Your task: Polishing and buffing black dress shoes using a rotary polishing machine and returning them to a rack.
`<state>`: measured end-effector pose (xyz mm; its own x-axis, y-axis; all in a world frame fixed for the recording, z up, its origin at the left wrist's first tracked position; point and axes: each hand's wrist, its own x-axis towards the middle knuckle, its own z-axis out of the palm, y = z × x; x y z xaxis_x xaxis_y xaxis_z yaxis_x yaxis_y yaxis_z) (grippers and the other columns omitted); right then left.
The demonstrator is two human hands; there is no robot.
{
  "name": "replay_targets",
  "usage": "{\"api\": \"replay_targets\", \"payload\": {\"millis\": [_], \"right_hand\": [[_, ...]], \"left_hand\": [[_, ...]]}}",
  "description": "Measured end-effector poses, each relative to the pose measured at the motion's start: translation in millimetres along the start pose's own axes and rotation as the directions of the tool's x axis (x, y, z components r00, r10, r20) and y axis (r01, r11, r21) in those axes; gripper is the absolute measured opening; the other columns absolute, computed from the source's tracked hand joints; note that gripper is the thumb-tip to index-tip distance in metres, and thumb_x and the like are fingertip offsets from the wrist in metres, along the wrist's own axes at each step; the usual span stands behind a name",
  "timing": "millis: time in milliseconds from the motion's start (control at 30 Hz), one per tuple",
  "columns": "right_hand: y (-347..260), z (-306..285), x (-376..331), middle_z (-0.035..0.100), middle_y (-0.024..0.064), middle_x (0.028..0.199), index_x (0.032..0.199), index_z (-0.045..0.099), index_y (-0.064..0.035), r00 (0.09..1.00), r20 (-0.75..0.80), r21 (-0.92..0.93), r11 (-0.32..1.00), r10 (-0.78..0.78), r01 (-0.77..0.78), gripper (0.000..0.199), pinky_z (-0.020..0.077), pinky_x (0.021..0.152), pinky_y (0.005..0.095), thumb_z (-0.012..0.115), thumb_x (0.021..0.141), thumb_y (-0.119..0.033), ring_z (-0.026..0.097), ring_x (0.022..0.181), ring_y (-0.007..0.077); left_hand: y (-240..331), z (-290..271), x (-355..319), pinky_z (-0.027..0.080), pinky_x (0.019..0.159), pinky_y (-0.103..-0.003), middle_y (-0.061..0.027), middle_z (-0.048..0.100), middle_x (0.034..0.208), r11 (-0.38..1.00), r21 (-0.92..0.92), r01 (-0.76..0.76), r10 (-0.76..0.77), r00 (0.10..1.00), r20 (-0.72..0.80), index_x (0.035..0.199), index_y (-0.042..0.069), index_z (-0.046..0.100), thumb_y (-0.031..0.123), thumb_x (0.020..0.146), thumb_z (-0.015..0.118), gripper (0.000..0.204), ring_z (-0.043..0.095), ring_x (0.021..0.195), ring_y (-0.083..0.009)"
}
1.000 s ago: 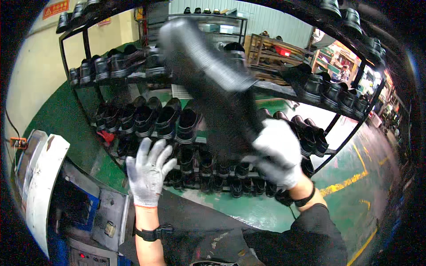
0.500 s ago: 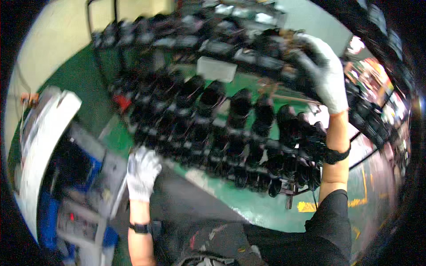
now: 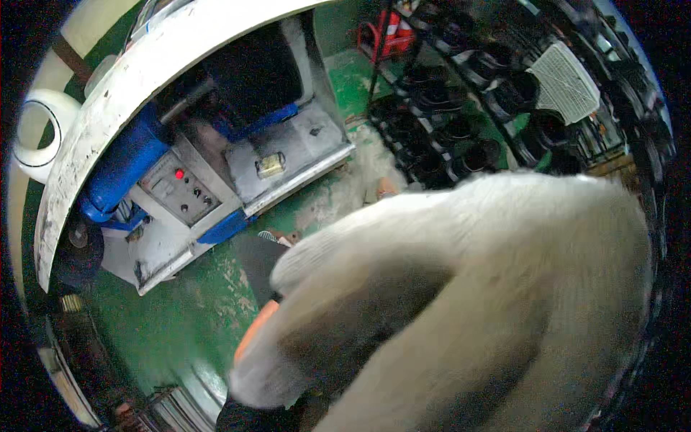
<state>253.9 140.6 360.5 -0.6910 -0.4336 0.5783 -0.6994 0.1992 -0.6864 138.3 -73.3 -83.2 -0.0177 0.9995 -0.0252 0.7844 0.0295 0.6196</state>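
My right hand [image 3: 497,266], in a white knit glove, is raised very close to the camera and fills the lower right. Its fingers reach toward the lower left with a dark gap between them, and nothing shows in them. The near fingers are blurred. Behind them a strip of bare skin [image 3: 255,333] shows, probably part of an arm. My left hand is not visible. Past the raised glove, a rack [image 3: 497,119] carries rows of black, rounded, shoe-like parts; the glove covers its lower part.
At the left stands a machine with a white curved hood [image 3: 108,137], blue parts and a control panel [image 3: 180,191] with a red button. A small block lies on its grey ledge [image 3: 317,155]. A white perforated tray [image 3: 565,83] is by the rack. Red bottle-like objects [image 3: 396,36] stand behind.
The view has swung left toward the machine. My right hand has left the rack's upper row and come up close to the camera. My left hand has gone out of sight.
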Motion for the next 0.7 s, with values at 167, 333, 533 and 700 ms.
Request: {"api": "replay_targets", "payload": {"millis": [167,333,533,700], "right_hand": [[58.3,-14.7,-1.5,0.064,0.0255,0.11,0.105,0.069,0.0041,0.997,-0.051,0.075,0.996,0.052,-0.048,0.04,0.0444,0.094,0.0497,0.068,0.084,-0.03,0.062,0.1,0.0403],[113.6,-5.1,-3.3,0.064,0.0258,0.11,0.105,0.069,0.0039,0.992,-0.078,0.174,0.981,0.104,-0.089,0.039,0.0442,0.094,0.0501,0.069,0.084,-0.029,0.062,0.1,0.0409],[165.4,12.3,6.5,0.064,0.0262,0.11,0.104,0.07,0.0037,0.991,-0.084,0.294,0.953,0.105,-0.076,0.038,0.044,0.095,0.0505,0.069,0.084,-0.029,0.061,0.1,0.0416],[185.5,18.6,21.2,0.064,0.0266,0.11,0.103,0.07,0.0035,0.993,-0.065,0.353,0.933,0.103,-0.074,0.037,0.0437,0.095,0.0509,0.069,0.083,-0.028,0.061,0.1,0.0422]], "left_hand": [[-33.2,40.2,9.2,0.041,0.101,-0.047,-0.0204,0.066,0.109,0.997,-0.076,-0.013,0.022,0.993,0.118,0.104,0.006,0.069,0.035,0.097,0.04,0.041,0.06,0.106,-0.0384],[-43.6,69.2,-6.9,0.042,0.098,-0.046,-0.0193,0.067,0.108,0.986,-0.167,0.005,0.032,0.976,0.216,0.105,0.006,0.068,0.032,0.097,0.042,0.038,0.06,0.104,-0.0368],[-50.7,74.4,-38.4,0.044,0.096,-0.045,-0.018,0.067,0.108,0.971,-0.23,0.063,0.009,0.954,0.299,0.107,0.005,0.066,0.029,0.096,0.045,0.034,0.061,0.102,-0.0349],[-46.6,62.4,-39.5,0.046,0.094,-0.044,-0.0169,0.067,0.108,0.958,-0.276,0.075,0.021,0.943,0.332,0.108,0.005,0.065,0.027,0.095,0.047,0.031,0.062,0.1,-0.0333]]}}
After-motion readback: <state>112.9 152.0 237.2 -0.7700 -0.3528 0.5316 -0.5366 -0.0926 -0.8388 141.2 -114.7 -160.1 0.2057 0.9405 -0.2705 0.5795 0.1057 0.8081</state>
